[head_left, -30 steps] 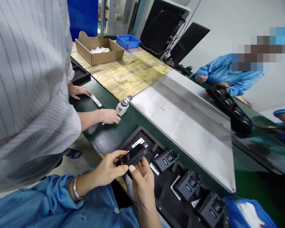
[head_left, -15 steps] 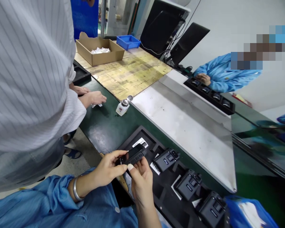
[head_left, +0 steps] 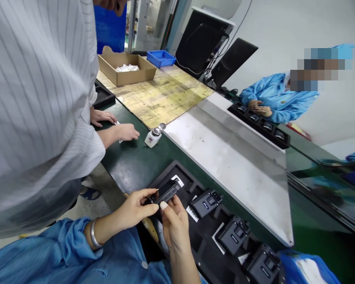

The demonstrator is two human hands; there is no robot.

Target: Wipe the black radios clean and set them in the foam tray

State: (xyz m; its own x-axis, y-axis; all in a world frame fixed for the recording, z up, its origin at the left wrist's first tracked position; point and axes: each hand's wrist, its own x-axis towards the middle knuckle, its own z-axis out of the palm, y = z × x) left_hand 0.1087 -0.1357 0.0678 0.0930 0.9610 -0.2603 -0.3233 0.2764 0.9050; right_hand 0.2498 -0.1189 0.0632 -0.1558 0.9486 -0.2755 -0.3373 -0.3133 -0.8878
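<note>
Both my hands hold one black body camera (head_left: 165, 193), tilted with its dark screen up and its row of side buttons facing right. My left hand (head_left: 137, 205) grips the near end between thumb and fingers. My right hand (head_left: 175, 221) has its thumb at the lower edge and its fingers behind the side. Beneath is a black foam tray (head_left: 199, 252) with slots. More body cameras, such as this one (head_left: 207, 203), lie in it clip side up, with white labels (head_left: 193, 213) beside them.
At left a co-worker in a striped shirt (head_left: 44, 98) presses something white on the green table (head_left: 121, 163). A white pump bottle (head_left: 153, 136) stands with its lid up. Behind are a cardboard box (head_left: 127, 77) and a blue bin (head_left: 161, 59). A blue bag (head_left: 307, 268) lies lower right.
My hands keep the same grip on the body camera, which has barely moved. The co-worker's hands have shifted on the table, and the view has tilted slightly.
</note>
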